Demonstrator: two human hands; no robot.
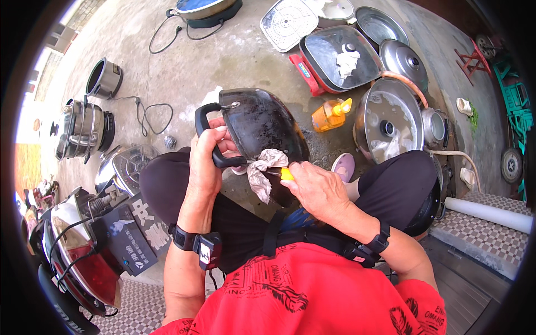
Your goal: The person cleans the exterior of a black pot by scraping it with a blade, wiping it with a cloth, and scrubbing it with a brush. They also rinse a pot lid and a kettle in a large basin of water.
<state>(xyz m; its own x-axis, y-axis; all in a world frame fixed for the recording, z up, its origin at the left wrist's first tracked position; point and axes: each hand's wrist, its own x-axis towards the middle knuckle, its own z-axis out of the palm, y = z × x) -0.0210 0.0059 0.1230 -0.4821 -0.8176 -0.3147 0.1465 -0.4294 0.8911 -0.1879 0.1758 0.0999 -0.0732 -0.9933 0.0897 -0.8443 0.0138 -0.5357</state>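
Observation:
A dark, scuffed metal pot (264,125) is tilted on its side before me, with a loop-shaped black handle (203,121) towards my left. My left hand (209,146) grips that handle, fingers passing through the loop against the pot. In my right hand (320,190) is a yellow-handled tool (286,174) with a thin shaft, pointing at the pot's side near the handle's lower end. A crumpled whitish cloth or paper (268,165) lies against the pot there, around the tool's tip. The tip itself is hidden.
An orange pump bottle (328,117) stands beyond the pot. At right sit a basin of cloudy water (377,100) and a lidded red electric pan (343,58). Steel cookware (79,130) and a cable (148,119) lie at left. A parked scooter (79,251) stands near my left elbow.

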